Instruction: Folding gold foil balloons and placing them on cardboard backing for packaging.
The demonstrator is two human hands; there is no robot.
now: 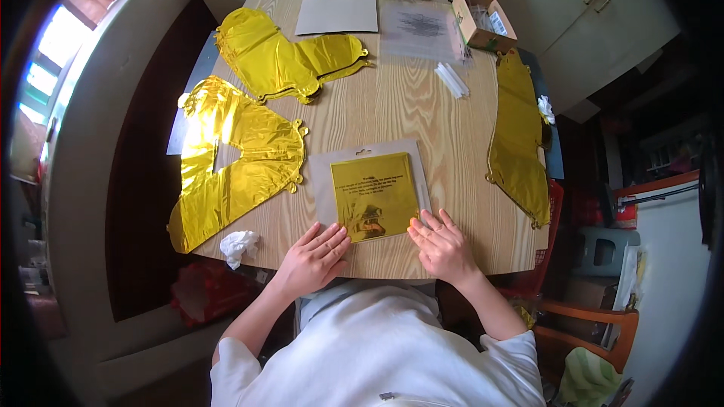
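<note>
Folded gold foil balloon (388, 207) is lying near worktop's (407, 113) 6 o'clock; L hand (313, 258) & R hand (445, 249) are resting at its 7 & 5 o'clock corners, grips spread; pressing evenly is prob. best.

shiny gold folded packet (358, 211) with dark print (368, 187), pale grey card (321, 177), tan table (362, 102) with brown wood-grain streaks, glossy yellow-gold foil shapes (279, 60) at left, gold foil piece (518, 124) at right, white tissue (239, 246) near left, brown box (483, 35) far right, white shirt (392, 347) near
</note>
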